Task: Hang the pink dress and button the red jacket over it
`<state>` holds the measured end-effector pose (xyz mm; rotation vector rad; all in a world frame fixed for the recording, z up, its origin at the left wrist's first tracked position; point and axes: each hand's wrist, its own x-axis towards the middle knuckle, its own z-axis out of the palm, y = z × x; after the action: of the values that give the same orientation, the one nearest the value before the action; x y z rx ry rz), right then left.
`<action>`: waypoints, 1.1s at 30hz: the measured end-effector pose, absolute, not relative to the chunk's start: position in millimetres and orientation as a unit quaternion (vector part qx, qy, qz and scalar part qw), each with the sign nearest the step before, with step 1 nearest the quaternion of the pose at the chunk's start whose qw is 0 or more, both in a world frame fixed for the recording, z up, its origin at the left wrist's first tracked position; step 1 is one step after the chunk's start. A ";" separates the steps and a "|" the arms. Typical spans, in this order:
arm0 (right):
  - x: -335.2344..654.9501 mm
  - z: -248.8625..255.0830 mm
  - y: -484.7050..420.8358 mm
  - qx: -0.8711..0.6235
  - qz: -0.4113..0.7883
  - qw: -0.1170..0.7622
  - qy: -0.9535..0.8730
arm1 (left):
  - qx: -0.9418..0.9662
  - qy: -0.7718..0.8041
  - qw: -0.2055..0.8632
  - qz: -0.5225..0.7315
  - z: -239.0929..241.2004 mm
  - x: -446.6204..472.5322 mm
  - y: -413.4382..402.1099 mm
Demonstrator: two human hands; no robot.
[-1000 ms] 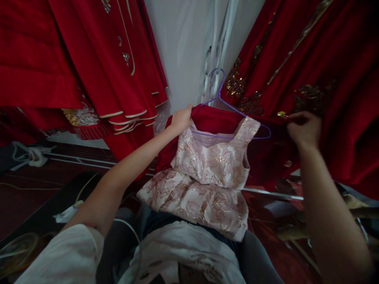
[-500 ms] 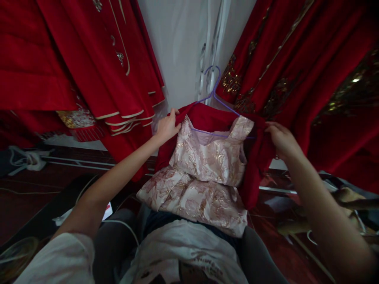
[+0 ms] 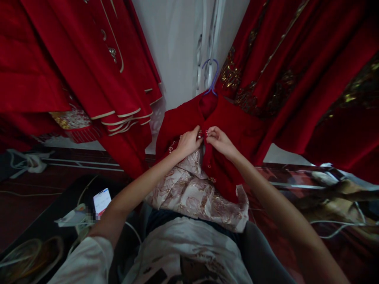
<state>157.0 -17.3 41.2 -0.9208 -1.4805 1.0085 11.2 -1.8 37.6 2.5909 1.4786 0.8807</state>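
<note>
My left hand (image 3: 188, 142) and right hand (image 3: 220, 141) meet at frame centre, both pinching the front edges of the small red jacket (image 3: 233, 130), fingers narrow and closed on the cloth, tips almost touching at what looks like a small button (too tiny to tell for sure). The jacket hangs on a purple hanger (image 3: 211, 75) whose hook shows at 12 o'clock from my hands, against the white wall (image 3: 177, 51). Under the jacket is the pink-and-gold brocade dress (image 3: 189, 189), its skirt spilling out at 6 o'clock onto my lap, bodice mostly covered by the red cloth. At 9 to 11 o'clock hang red garments with cream piping (image 3: 89, 79); at 1 to 3 o'clock hang red garments with gold embroidery (image 3: 296, 71), just beside the jacket's right shoulder. At 8 o'clock a phone (image 3: 102, 200) lies lit on the dark floor (image 3: 35, 197), near white cables (image 3: 26, 161). My white shirt (image 3: 189, 248) fills the bottom edge.
</note>
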 end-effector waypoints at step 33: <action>150.4 30.0 -23.8 -0.397 0.244 0.566 -0.681 | 0.760 0.344 0.213 0.509 22.7 1.4 3.7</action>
<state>150.4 -23.8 30.0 -0.9329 -1.6010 0.5728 1.4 3.7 22.7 2.1081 0.9538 1.4136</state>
